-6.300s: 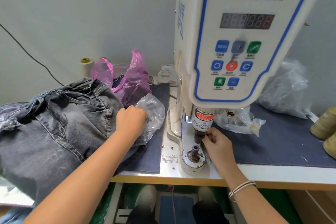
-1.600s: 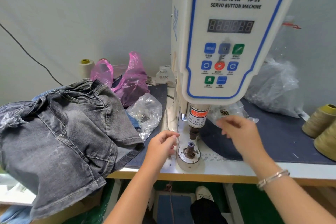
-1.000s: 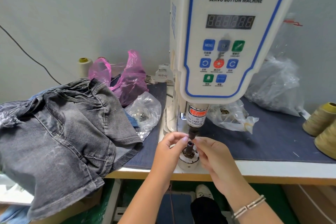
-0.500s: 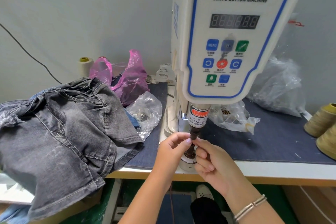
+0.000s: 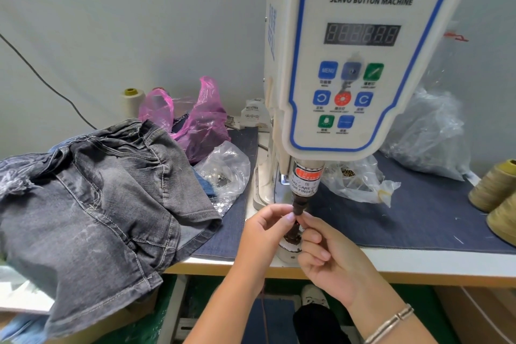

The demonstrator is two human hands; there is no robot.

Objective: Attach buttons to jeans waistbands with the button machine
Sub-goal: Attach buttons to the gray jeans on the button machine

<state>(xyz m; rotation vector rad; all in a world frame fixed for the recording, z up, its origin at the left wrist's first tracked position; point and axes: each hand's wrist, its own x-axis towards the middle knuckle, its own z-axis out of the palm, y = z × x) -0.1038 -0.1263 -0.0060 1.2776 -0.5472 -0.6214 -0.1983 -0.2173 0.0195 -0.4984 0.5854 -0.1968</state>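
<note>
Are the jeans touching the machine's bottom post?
Apart. In the head view the jeans lie off to the left on the table, with bare blue mat showing between them and the post.

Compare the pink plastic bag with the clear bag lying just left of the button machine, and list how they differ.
The pink plastic bag is tinted and translucent; the clear bag is colourless. The pink plastic bag stands up at the back by the wall, handles raised; the clear bag lies low and crumpled nearer the table's front. Small metal pieces show through the clear bag; the pink plastic bag's contents cannot be made out. Both are thin, wrinkled plastic, beside the jeans.
</note>
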